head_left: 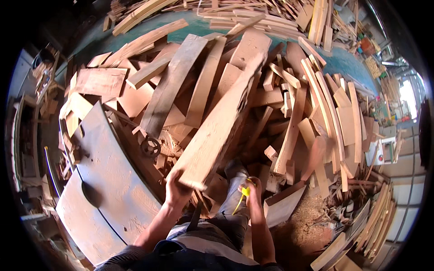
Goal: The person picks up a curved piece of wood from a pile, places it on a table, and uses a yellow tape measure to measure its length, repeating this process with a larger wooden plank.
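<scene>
My left hand [177,189] is closed around the near end of a long, thick wooden plank [214,128] with a rough, bark-like right edge. The plank slants away from me to the upper right, its far part over the heap of offcuts. To the right of its near end, my right hand [254,189] is closed on a yellow tape measure [245,191]. A thin yellow strip hangs from it in front of my leg. Part of the tape measure is hidden by my fingers.
A grey metal machine table [113,194] with a slot stands at my left, a dark handwheel [150,147] beyond it. Wood offcuts [289,131] are heaped ahead and to the right. Sawdust [309,221] lies at the lower right. More boards [266,20] are stacked at the back.
</scene>
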{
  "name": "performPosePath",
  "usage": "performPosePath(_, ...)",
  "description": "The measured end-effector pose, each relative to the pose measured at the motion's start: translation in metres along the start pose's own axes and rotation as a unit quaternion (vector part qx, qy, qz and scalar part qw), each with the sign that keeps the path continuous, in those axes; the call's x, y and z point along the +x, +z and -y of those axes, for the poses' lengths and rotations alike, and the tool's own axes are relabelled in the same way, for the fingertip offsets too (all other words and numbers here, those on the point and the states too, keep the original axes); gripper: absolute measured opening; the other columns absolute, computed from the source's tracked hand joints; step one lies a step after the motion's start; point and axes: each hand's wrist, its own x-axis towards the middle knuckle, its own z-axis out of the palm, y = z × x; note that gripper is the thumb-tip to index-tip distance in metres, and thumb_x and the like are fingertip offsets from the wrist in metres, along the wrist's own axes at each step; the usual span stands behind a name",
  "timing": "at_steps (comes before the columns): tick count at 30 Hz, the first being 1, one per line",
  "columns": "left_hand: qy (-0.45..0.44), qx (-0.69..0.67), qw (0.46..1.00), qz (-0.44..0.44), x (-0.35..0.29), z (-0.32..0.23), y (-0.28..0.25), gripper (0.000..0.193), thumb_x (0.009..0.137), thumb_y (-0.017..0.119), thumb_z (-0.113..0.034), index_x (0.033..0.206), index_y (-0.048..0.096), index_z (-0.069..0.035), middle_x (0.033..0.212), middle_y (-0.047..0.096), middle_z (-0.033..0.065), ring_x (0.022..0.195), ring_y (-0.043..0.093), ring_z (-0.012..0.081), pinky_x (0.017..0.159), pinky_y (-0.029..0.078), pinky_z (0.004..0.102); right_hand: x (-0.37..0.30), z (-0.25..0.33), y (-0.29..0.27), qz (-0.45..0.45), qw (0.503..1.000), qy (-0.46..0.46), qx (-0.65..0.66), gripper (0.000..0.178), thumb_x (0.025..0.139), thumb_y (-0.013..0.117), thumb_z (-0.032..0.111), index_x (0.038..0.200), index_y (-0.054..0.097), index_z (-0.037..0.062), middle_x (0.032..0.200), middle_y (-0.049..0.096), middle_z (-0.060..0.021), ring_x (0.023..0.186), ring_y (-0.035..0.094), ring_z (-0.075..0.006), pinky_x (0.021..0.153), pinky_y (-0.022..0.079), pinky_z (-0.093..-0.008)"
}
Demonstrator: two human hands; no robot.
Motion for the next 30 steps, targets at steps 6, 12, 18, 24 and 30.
performPosePath(6, 0.008, -0.011, 0.997, -0.072, -0.116, -0.027, -0.127, 0.070, 0.089, 0.065, -0.040, 0.146, 0.046, -0.005, 0.144, 0.055, 0.0185, 0.133, 0.054, 0.0379, 0.112, 0.044, 0.0575, 0.004, 0.008, 0.079, 0.138, 0.982, 0.126, 0.004, 0.026, 0.093, 0.069, 0.030, 0.113, 0.064, 0.0132, 0.102, 0.065, -0.0049, 0.094, 0.066, -0.0233, 0.079, 0.056, -0.0473)
performPosePath(12, 0.018, 0.067, 0.980, -0.187, -0.147, -0.034, -0.141, 0.038, 0.089, 0.068, -0.030, 0.119, 0.060, -0.008, 0.114, 0.066, 0.0100, 0.103, 0.066, 0.0272, 0.083, 0.058, 0.0442, 0.032, -0.012, 0.093, 0.123, 0.963, 0.222, -0.092, 0.038, 0.091, 0.078, 0.042, 0.108, 0.065, 0.0110, 0.102, 0.067, -0.0074, 0.090, 0.065, -0.0237, 0.073, 0.056, -0.0446)
performPosePath(18, 0.059, 0.162, 0.958, -0.229, -0.144, -0.047, -0.094, 0.037, 0.086, 0.072, -0.027, 0.115, 0.060, -0.008, 0.106, 0.066, 0.0074, 0.095, 0.067, 0.0218, 0.076, 0.057, 0.0383, 0.050, -0.016, 0.077, 0.122, 0.956, 0.248, -0.102, 0.053, 0.084, 0.083, 0.046, 0.117, 0.062, 0.0102, 0.095, 0.069, -0.0107, 0.079, 0.066, -0.0280, 0.069, 0.056, -0.0481)
performPosePath(24, 0.125, 0.236, 0.938, -0.220, -0.173, -0.072, -0.059, 0.037, 0.082, 0.076, -0.022, 0.112, 0.070, -0.002, 0.101, 0.072, 0.0082, 0.092, 0.070, 0.0199, 0.082, 0.057, 0.0345, 0.042, -0.037, 0.103, 0.117, 0.953, 0.274, -0.049, 0.043, 0.086, 0.083, 0.042, 0.111, 0.067, 0.0110, 0.091, 0.071, -0.0075, 0.073, 0.066, -0.0269, 0.060, 0.054, -0.0445)
performPosePath(30, 0.211, 0.265, 0.921, -0.192, -0.200, -0.092, -0.076, 0.036, 0.076, 0.078, -0.020, 0.104, 0.071, 0.001, 0.086, 0.066, 0.0013, 0.073, 0.057, 0.0080, 0.066, 0.047, 0.0287, -0.003, -0.033, 0.088, 0.226, 0.924, 0.306, -0.051, 0.048, 0.096, 0.065, 0.054, 0.117, 0.068, 0.0114, 0.100, 0.074, -0.0057, 0.082, 0.070, -0.0282, 0.063, 0.055, -0.0448)
